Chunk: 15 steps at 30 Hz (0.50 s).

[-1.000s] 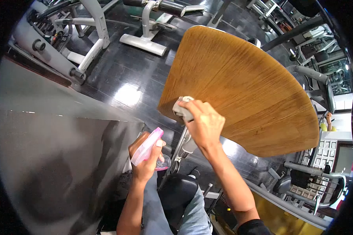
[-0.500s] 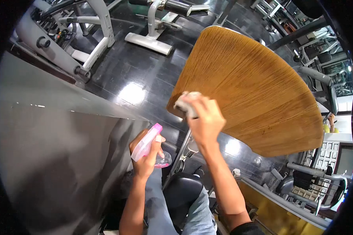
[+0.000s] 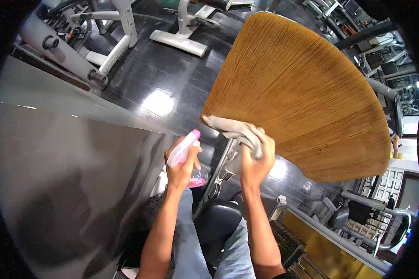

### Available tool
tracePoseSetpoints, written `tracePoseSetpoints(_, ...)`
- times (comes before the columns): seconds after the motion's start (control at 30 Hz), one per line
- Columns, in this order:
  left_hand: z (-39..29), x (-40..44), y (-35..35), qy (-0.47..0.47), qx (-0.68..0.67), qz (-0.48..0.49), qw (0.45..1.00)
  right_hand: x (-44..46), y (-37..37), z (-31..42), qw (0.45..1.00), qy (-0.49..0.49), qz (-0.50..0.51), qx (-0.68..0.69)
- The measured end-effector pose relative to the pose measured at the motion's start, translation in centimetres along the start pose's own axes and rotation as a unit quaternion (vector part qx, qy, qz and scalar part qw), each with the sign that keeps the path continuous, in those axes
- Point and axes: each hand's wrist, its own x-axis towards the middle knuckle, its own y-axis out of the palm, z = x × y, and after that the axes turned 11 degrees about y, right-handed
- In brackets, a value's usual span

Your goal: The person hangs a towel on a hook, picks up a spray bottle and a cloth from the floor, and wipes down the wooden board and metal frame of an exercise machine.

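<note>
My left hand (image 3: 180, 168) is closed round the neck of a spray bottle (image 3: 184, 149) with a pink and clear trigger head; pink liquid shows low in its clear body. It is held to the left of the wooden tabletop (image 3: 302, 93), over the floor. My right hand (image 3: 260, 162) grips a whitish cloth (image 3: 235, 130) at the tabletop's near edge. The cloth stretches leftward from the fingers along that edge to the near left corner. The tabletop is brown, wood-grained and curved on its far side.
A dark grey panel (image 3: 79, 186) stands close on my left. Below me is a black padded seat (image 3: 218, 218). Grey gym machine frames (image 3: 179, 43) rest on the dark tiled floor (image 3: 172, 74) ahead. More gym equipment (image 3: 372, 228) is at the right.
My right hand has moved down and slightly right, from the tabletop's surface to its near edge, and the bunched cloth is now stretched out. My left hand has risen slightly rightward with the spray bottle.
</note>
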Motion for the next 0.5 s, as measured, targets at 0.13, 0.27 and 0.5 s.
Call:
tracePoseSetpoints(0.13, 2.1, 1.3, 0.0, 0.001, -0.038, -0.010, 0.999, -2.7, -2.0, -1.0, 0.980, 0.111, -0.117, 0.115)
tracePoseSetpoints(0.27, 2.4, 1.7, -0.7, -0.037, -0.055, 0.004, 0.998, -1.3, -1.3, 2.3, 0.979, 0.052, -0.152, 0.127)
tracePoseSetpoints(0.5, 2.0, -0.4, -2.4, -0.042, -0.034, -0.012, 0.998, 2.6, 7.6, 2.5, 0.977, -0.157, -0.094, -0.109)
